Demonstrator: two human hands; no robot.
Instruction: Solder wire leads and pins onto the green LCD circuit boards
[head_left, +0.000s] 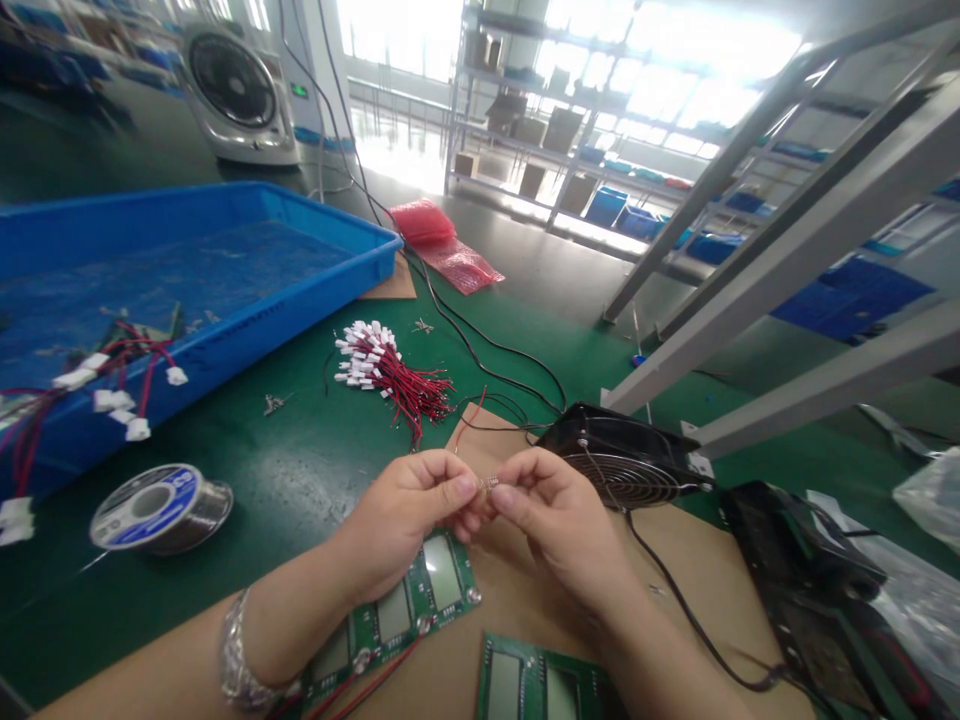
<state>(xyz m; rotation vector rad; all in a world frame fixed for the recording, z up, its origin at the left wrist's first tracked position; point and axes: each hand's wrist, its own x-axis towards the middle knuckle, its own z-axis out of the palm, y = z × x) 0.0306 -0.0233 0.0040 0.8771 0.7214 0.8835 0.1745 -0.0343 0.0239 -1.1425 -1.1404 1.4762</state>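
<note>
Above the brown cardboard, my left hand (420,500) and my right hand (559,510) meet, thumbs and fingertips pinched together. Between them shows a small coiled metal piece, like a spring (491,482); both hands grip it, and their fingers partly cover it. Below my left hand lies a green circuit board with displays (442,570), partly hidden by the wrist, with red and black wires along its lower edge. Another green board with displays (504,685) rests under my right forearm at the bottom edge.
A bundle of red-black wires with white connectors (390,370) lies ahead on the green table. A solder spool (161,508) stands left, beside a blue tray (292,315) with wired boards. A black fan (630,455) and grey metal frame (720,270) stand right.
</note>
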